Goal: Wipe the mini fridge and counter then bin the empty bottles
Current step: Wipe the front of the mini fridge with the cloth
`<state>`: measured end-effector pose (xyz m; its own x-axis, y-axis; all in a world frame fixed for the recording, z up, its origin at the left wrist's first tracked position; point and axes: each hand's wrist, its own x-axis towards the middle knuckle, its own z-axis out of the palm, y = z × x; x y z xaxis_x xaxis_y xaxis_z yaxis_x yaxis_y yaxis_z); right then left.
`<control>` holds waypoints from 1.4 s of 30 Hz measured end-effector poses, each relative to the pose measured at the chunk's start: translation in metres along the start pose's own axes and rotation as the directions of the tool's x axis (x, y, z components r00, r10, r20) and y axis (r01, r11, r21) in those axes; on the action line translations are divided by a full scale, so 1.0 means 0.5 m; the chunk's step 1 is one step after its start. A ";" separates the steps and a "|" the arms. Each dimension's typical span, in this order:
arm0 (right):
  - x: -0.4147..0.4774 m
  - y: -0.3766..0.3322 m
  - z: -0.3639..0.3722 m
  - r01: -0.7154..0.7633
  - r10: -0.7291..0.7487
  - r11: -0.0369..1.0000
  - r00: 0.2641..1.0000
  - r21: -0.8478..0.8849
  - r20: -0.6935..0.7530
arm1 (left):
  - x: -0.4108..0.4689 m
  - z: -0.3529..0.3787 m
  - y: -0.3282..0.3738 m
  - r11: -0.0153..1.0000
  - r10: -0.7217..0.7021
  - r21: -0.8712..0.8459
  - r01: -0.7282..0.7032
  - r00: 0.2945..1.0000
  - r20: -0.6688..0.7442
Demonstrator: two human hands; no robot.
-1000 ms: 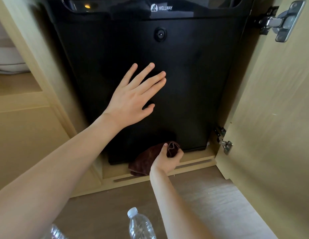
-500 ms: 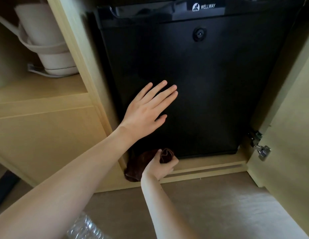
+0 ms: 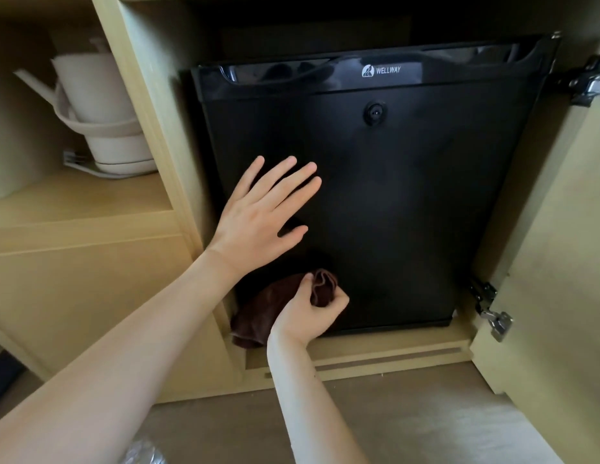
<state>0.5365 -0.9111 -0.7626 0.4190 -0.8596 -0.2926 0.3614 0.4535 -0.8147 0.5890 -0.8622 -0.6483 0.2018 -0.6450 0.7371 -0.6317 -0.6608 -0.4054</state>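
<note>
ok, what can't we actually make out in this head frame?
- Bottle: cut off by the bottom edge; empty or not, unclear.
- Cloth: partly hidden by the right hand.
- Mini fridge door under the left hand: covered.
- Counter and bin: out of frame.

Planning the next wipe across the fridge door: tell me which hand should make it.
Right. The right hand already grips the dark brown cloth at the bottom left of the black mini fridge door. The left hand lies open and flat on the door, holding nothing.
</note>
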 end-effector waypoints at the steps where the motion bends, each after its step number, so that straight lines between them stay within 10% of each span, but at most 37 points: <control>1: 0.000 -0.013 0.006 0.035 -0.035 0.999 0.999 0.008 0.017 | 0.001 -0.002 0.000 1.000 -0.003 0.001 0.003 1.000 0.008; 28: 0.135 -0.122 -0.106 0.366 -0.283 0.884 0.914 -0.291 0.291 | -0.007 0.004 0.068 0.986 -0.147 -0.089 0.144 0.989 -0.031; 42: 0.033 -0.529 -0.182 0.640 -0.134 0.453 0.737 -0.621 0.663 | 0.048 -0.313 0.129 0.838 -0.274 -0.271 0.475 0.793 0.544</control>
<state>0.3720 -1.0665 -0.5975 0.8123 -0.5380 0.2250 -0.0852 -0.4913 -0.8668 0.4361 -0.8602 -0.5721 0.7401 -0.5396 0.4014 -0.6360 -0.7556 0.1567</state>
